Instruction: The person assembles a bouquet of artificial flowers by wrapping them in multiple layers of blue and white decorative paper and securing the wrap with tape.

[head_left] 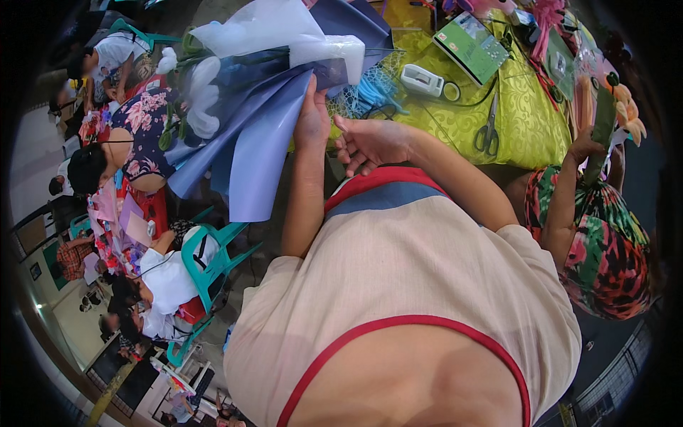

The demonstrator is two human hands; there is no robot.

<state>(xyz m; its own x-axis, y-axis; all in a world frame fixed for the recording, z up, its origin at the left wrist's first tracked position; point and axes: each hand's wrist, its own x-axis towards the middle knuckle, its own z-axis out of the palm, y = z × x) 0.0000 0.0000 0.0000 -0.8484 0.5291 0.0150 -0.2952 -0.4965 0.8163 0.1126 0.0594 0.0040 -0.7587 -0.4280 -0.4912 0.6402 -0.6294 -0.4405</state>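
White flowers [204, 117] are seen at the left of a bouquet in bluish-purple wrapping [265, 153], which is clasped in the left grip [311, 122]. Just beside it, the right grip [376, 144] is loosely curled, thumb parted. A tape dispenser [421, 81] and scissors [491, 122] are laid on the yellow-covered surface [526, 135].

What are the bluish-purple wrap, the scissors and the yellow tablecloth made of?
Wrap: maybe plastic film or coated paper; it has a soft sheen and stiff folds. Scissors: blades probably metal, thin and grey; handles perhaps plastic, dark. Tablecloth: likely shiny fabric, because it gleams with a swirly pattern, though plastic is possible.
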